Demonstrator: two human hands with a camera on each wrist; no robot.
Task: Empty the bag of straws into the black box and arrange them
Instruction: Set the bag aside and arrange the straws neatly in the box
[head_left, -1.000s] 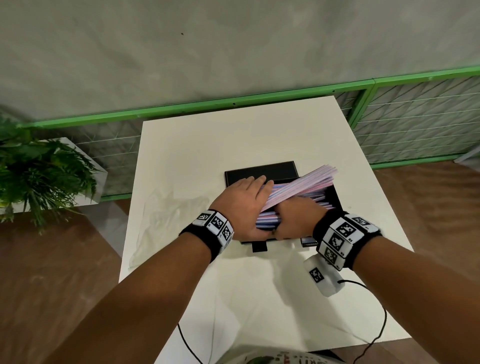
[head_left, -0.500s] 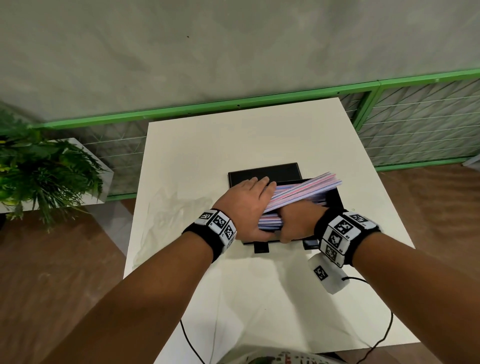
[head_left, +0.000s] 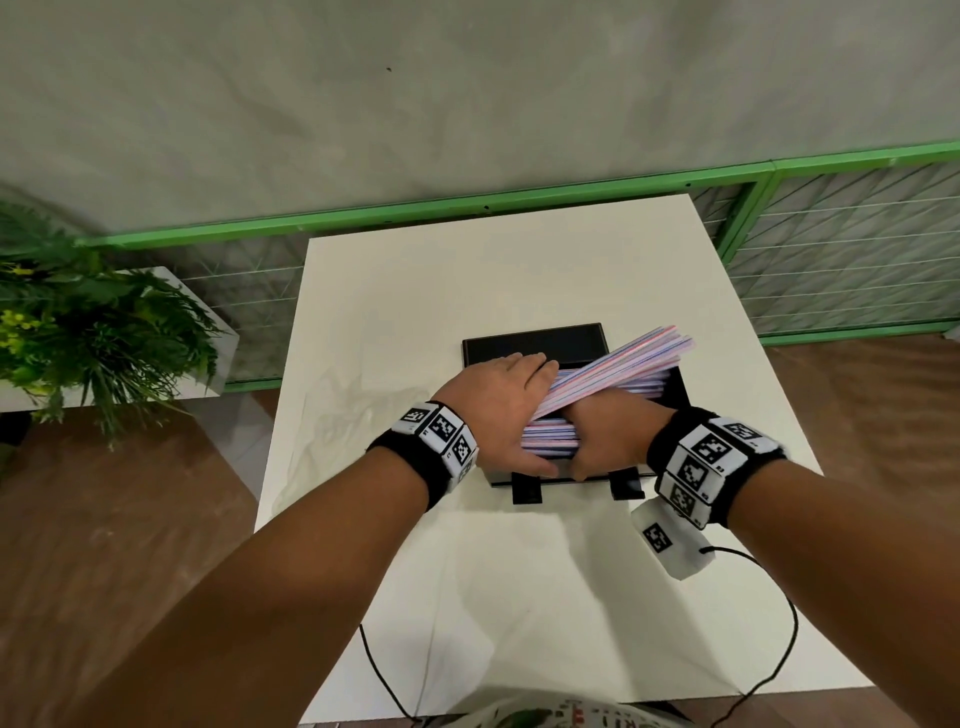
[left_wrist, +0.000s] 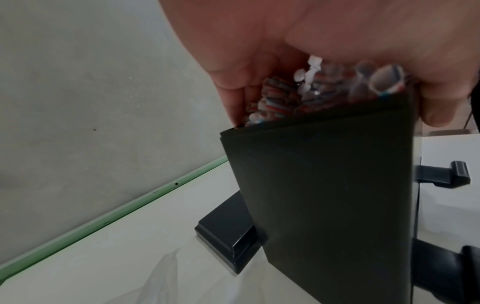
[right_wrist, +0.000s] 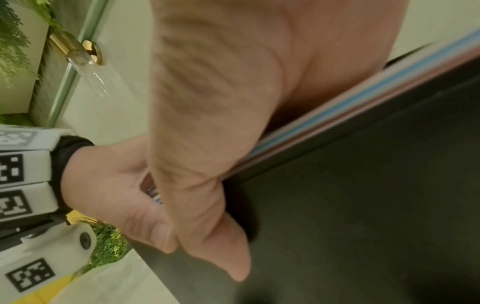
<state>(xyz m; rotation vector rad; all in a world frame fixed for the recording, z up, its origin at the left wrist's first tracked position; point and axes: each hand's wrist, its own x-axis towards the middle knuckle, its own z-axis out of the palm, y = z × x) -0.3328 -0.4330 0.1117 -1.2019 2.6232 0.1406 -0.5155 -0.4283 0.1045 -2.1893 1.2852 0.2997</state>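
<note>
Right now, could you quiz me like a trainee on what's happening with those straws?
1. True or false: the straws all lie flat inside the box.
2. Which hands hold the straws? A) only the left hand B) only the right hand C) both
3. Fill in: the empty bag lies on the table to the ____ of the box.

Key
1. False: the far ends of the top straws tilt up past the box's right rim.
2. C: both hands grip the bundle's near end.
3. Left.
</note>
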